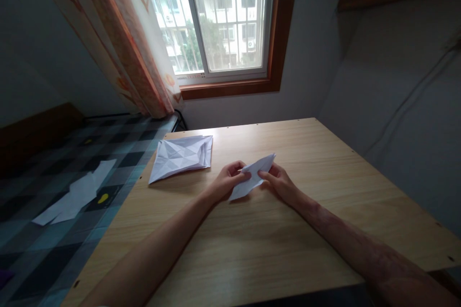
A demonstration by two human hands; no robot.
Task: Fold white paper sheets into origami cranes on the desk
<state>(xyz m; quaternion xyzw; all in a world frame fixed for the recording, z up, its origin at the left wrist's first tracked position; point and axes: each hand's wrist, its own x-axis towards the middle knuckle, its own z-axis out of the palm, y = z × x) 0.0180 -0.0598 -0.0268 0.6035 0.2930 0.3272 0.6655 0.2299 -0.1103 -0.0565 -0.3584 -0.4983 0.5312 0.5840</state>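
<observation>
A folded white paper [255,176], long and pointed at both ends, is held just above the wooden table [273,244] near its middle. My left hand [228,178] is closed on the paper's left edge with the fingers curled over it. On the paper's right side, my right hand [279,181] pinches it from below its upper tip. A creased, partly unfolded white sheet [182,156] lies flat on the table to the left of my hands, untouched.
A bed with a dark checked cover [65,201] adjoins the table's left edge and carries loose white paper pieces [77,194]. A barred window [223,19] with a patterned curtain [129,43] is behind the table. A grey wall runs along the right.
</observation>
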